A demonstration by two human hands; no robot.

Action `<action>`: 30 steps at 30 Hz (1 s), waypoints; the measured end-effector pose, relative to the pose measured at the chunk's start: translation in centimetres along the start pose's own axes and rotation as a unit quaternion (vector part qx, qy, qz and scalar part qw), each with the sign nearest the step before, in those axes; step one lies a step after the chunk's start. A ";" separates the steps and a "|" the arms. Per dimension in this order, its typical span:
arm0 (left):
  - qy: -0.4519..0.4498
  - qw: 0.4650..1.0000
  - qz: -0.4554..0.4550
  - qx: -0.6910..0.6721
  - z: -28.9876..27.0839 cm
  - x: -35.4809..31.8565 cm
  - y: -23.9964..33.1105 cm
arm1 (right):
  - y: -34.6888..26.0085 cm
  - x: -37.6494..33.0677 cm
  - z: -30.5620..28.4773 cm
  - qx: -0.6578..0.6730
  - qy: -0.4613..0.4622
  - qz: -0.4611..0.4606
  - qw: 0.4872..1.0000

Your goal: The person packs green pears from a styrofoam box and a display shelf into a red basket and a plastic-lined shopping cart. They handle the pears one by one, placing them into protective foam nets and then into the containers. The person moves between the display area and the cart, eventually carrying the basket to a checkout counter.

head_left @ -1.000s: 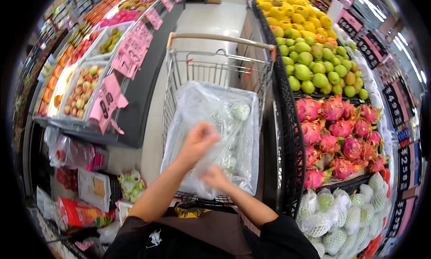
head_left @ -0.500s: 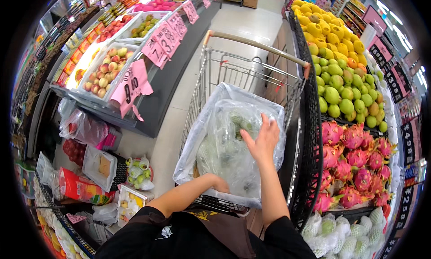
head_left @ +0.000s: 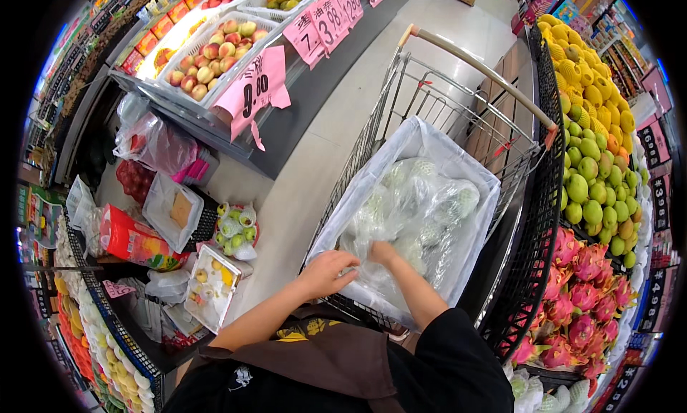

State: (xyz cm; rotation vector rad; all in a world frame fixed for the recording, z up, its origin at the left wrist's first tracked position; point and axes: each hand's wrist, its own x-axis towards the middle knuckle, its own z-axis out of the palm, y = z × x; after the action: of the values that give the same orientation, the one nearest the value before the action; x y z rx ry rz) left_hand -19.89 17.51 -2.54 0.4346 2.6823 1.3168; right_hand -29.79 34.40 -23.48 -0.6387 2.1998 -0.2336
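Note:
A box (head_left: 469, 168) lined with whitish plastic sits in the shopping cart (head_left: 401, 84). Inside it lie several pale green round fruits (head_left: 458, 198) in foam nets, partly covered by a clear plastic sheet (head_left: 408, 223). My right hand (head_left: 381, 253) reaches into the box near its left side, closed on a bunch of that sheet; its fingertips are hidden in the folds. Beside it, my left hand (head_left: 330, 270) hovers at the left front rim with thumb and fingers apart, holding nothing.
A black crate rack on the right carries green mangoes (head_left: 587, 191) and dragon fruit (head_left: 583, 295). On the left stands a display with peaches (head_left: 222, 55) and pink price tags (head_left: 254, 91). Lower left, a white foam box (head_left: 212, 284), a plastic bin (head_left: 172, 213) and a red bag (head_left: 132, 238) crowd together.
My right hand has come down from above the fruit to the box's left side, and the sheet is more bunched. My left hand has drawn out to the rim. The view has shifted.

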 end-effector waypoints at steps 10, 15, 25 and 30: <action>0.013 0.991 0.049 0.123 0.7 -0.5 -0.3 | -2.8 -1.2 0.3 -0.161 -0.249 -0.179 0.938; -0.039 0.987 0.110 0.113 1.6 0.9 -2.1 | -2.9 -2.0 -2.9 -0.059 -0.211 -0.154 0.963; 0.193 0.958 0.203 0.056 2.0 2.9 -2.1 | -6.0 -13.5 -14.1 0.014 0.306 -0.203 0.930; 0.319 0.940 0.105 -0.057 -2.4 -7.2 -6.4 | -7.0 -13.4 -8.0 0.061 0.225 -0.120 0.965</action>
State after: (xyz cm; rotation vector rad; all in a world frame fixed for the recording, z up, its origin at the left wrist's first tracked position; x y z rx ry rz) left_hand -14.84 9.80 -6.27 0.3271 3.0962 1.9501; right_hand -26.02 35.01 -6.76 -0.8465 2.5080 -0.6945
